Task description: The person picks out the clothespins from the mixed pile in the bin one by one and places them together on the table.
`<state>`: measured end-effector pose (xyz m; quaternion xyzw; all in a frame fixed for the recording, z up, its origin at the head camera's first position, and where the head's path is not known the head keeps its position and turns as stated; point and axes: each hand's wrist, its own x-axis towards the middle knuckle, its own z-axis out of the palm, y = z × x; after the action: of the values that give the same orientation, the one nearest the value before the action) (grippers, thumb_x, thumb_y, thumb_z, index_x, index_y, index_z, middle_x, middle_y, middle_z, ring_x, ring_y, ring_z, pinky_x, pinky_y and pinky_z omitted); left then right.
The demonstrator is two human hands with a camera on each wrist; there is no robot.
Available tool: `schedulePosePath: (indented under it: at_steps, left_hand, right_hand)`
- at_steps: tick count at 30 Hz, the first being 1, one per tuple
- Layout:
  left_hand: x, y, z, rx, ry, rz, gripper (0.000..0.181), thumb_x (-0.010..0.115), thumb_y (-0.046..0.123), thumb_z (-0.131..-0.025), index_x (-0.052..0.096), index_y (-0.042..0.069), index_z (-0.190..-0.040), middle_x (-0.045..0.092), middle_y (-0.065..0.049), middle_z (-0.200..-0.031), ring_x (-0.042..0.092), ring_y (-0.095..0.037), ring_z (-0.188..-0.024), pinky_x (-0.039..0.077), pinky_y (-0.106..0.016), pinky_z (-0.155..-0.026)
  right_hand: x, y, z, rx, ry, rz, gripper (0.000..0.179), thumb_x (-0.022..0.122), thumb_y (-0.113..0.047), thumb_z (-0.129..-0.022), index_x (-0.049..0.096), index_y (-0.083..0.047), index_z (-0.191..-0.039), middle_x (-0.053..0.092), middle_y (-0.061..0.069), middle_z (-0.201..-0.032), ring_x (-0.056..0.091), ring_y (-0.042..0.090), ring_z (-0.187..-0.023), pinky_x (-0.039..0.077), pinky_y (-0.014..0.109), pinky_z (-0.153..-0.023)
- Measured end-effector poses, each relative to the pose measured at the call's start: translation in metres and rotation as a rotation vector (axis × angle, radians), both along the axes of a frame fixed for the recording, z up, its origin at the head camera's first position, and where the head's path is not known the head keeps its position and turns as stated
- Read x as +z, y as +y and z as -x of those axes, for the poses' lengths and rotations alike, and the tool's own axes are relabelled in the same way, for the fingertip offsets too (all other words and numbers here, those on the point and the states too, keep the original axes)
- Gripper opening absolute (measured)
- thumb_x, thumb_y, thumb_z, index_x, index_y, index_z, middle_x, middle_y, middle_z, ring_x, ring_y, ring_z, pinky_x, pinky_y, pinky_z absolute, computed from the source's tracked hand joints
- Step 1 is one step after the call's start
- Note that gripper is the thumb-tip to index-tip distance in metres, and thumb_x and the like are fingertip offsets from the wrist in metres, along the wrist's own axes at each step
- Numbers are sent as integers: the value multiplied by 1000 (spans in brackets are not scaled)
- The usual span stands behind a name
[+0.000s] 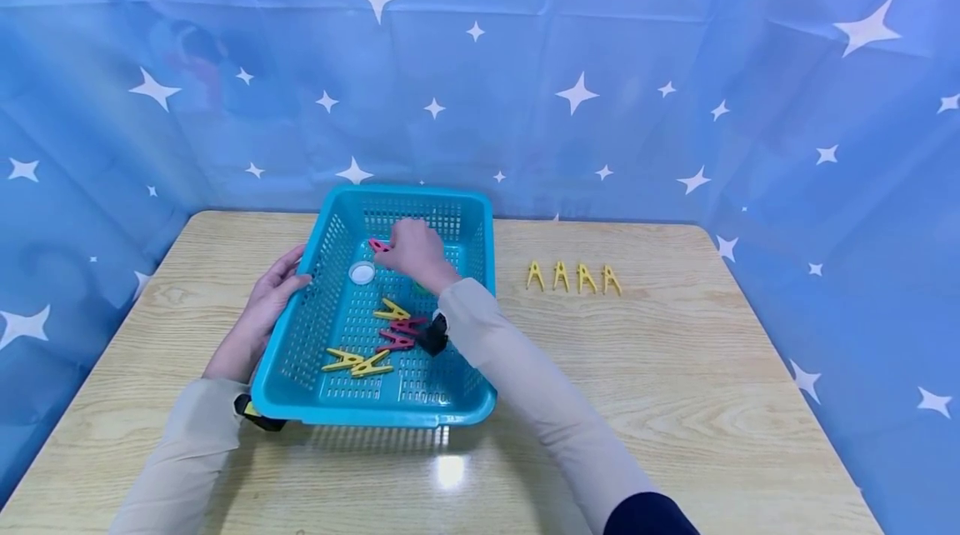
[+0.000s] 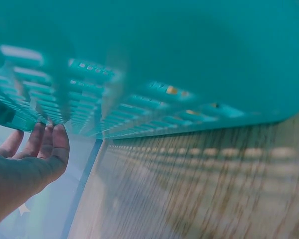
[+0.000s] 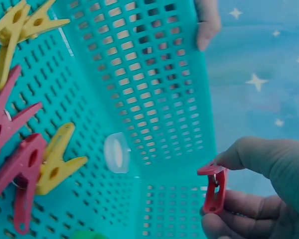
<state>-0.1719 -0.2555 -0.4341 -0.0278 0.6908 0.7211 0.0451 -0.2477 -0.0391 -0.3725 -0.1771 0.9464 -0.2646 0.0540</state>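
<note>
My left hand (image 1: 262, 306) grips the left side of a turquoise plastic basket (image 1: 489, 260), with the thumb at its rim and the fingers against the outer wall. Inside the basket, toward its far end, my right hand (image 1: 416, 252) pinches a red clothespin (image 3: 215, 194) between thumb and fingers. Below that hand lie yellow clothespins (image 1: 345, 360) and two red clothespins (image 1: 396, 341) on the perforated bottom. A small round whitish piece (image 1: 362, 272) sits near the basket's left wall. Something green (image 3: 87, 234) is mostly out of frame in the right wrist view.
Several yellow clothespins (image 1: 561, 275) stand in a row on the wooden table (image 1: 675, 402), right of the basket. A blue curtain (image 1: 525, 43) with white stars hangs behind the table and along both sides.
</note>
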Motion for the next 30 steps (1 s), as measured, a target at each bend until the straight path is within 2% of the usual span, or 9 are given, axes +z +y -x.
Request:
schedulePosePath:
  at_steps: [6, 12, 16, 19, 26, 30]
  left_hand:
    - [-1, 0, 0, -1, -2, 7, 59, 48, 24, -98, 21, 18, -150, 27, -11, -146, 40, -18, -122, 49, -19, -79]
    - [-2, 1, 0, 0, 7, 6, 59, 48, 23, -98, 21, 18, -150, 28, -11, -145, 41, -17, -121, 49, -19, -79]
    - [-2, 1, 0, 5, 9, 3, 59, 49, 23, -98, 22, 18, -150, 29, -10, -144, 42, -15, -119, 49, -19, -79]
    - [-2, 1, 0, 7, 15, -1, 59, 49, 22, -98, 22, 17, -150, 30, -10, -144, 43, -13, -117, 49, -20, -80]
    - [-2, 1, 1, 8, 23, -16, 59, 49, 21, -98, 22, 15, -150, 34, -6, -139, 45, -8, -111, 49, -19, -80]
    - [-2, 1, 0, 8, 22, -25, 60, 49, 20, -98, 21, 15, -150, 35, -3, -137, 46, -6, -110, 49, -19, -80]
  right_hand:
    - [13, 12, -7, -9, 96, -4, 49, 69, -34, -84, 39, -14, -51, 29, -4, -44, 27, 10, -36, 18, 20, -35]
    - [26, 26, -11, -27, 82, 42, 41, 69, -28, -84, 44, -12, -56, 37, -2, -49, 36, 12, -42, 24, 21, -38]
    - [31, 35, -13, -43, 72, 71, 25, 69, -25, -84, 55, -12, -68, 50, -1, -59, 46, 13, -50, 33, 21, -43]
    - [33, 42, -15, -53, 68, 87, 19, 69, -25, -84, 61, -12, -73, 55, 0, -65, 49, 14, -54, 36, 22, -45]
    - [34, 59, -21, -76, 121, 110, 14, 66, -21, -83, 62, -11, -74, 57, 1, -64, 49, 15, -53, 37, 22, -46]
    - [36, 70, -26, -92, 145, 137, 12, 66, -20, -84, 64, -9, -81, 60, 2, -69, 50, 15, -52, 37, 22, -44]
